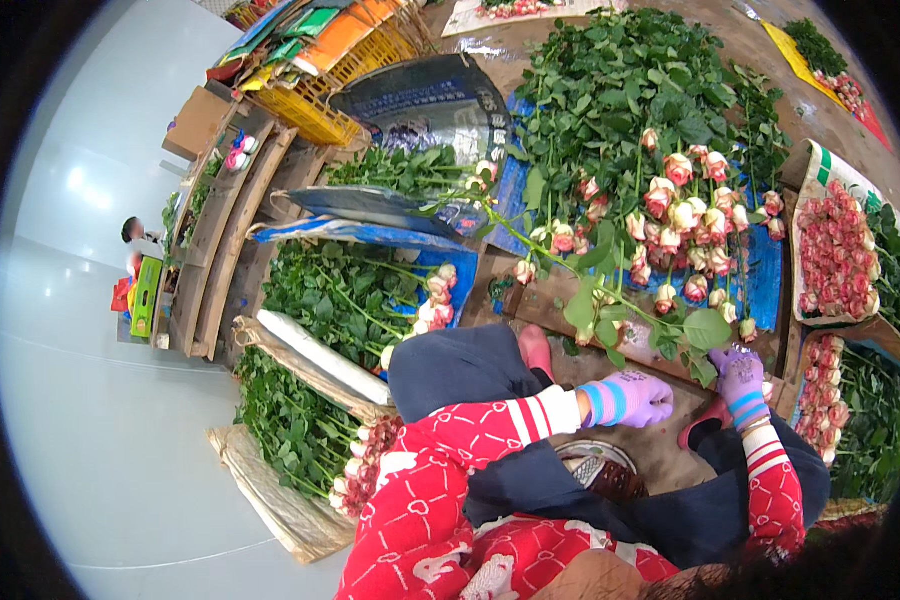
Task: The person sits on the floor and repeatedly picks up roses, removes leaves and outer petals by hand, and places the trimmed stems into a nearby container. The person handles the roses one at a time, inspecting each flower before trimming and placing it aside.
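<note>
My left hand (pixel 637 399), in a purple knit glove with blue cuff stripes, is curled closed in front of my lap, and nothing shows in it. To its right, my right hand (pixel 735 371), gloved the same way, grips the near end of a long leafy rose stem (pixel 540 246). That stem slants up and left across the wooden boards; my fingers hide its end, and I cannot tell whether a bloom is there. Just beyond my hands lies a big pile of pink-and-white roses (pixel 682 214), blooms towards me, leaves (pixel 615 82) behind, on blue sheeting (pixel 765 277).
Rose bundles (pixel 345 300) stand between sheets at left. A wrapped bundle (pixel 836 255) and another bundle (pixel 821 397) are at right. Between my legs sits a round basin (pixel 600 454). Wooden racks (pixel 225 232) and a yellow plastic crate (pixel 300 112) stand further left; a person (pixel 132 231) is far off.
</note>
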Available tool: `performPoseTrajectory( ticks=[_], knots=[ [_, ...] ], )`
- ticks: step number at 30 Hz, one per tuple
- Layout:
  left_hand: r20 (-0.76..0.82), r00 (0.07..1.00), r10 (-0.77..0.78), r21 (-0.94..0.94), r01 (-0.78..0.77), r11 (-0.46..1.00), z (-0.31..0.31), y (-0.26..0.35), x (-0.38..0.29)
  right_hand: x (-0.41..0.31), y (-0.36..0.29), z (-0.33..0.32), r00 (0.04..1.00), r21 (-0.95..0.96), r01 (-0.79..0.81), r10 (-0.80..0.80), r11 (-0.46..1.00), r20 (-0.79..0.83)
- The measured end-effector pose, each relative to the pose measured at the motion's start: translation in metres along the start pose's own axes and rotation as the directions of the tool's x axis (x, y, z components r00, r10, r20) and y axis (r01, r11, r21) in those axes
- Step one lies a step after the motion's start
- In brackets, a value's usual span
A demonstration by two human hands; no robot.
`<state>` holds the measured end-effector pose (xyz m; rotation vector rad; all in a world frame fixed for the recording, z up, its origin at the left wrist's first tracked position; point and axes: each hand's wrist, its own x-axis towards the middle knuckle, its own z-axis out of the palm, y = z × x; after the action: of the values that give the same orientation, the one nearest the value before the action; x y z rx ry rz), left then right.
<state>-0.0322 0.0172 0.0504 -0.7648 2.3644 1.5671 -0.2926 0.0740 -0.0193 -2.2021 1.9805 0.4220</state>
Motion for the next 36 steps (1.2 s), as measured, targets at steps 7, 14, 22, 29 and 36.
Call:
performPoseTrajectory(
  ticks=[7, 14, 22, 29, 36],
  knots=[
    [0.035, 0.999, -0.042, -0.031, 0.043, 0.999, 0.008, -0.022, -0.015, 0.007, -0.04, 0.046, 0.98, -0.021, 0.139, -0.135, 0.99, 0.145],
    [0.022, 0.998, -0.053, -0.065, 0.055, 0.996, 0.004, -0.034, -0.024, 0.02, -0.077, 0.08, 0.951, 0.032, 0.088, -0.094, 0.996, 0.294],
    [-0.002, 0.999, -0.037, -0.104, 0.037, 0.994, 0.004, -0.037, -0.023, 0.026, -0.079, 0.109, 0.963, 0.047, 0.026, -0.038, 0.999, 0.268],
    [0.007, 0.999, -0.045, -0.1, 0.045, 0.994, 0.007, -0.038, -0.019, 0.031, -0.084, 0.117, 0.952, 0.041, 0.027, -0.038, 0.999, 0.303],
    [0.027, 1.0, 0.0, -0.031, 0.001, 1.0, 0.007, -0.038, -0.016, 0.035, -0.088, 0.12, 0.954, 0.11, 0.072, -0.101, 0.991, 0.282]
  ],
)
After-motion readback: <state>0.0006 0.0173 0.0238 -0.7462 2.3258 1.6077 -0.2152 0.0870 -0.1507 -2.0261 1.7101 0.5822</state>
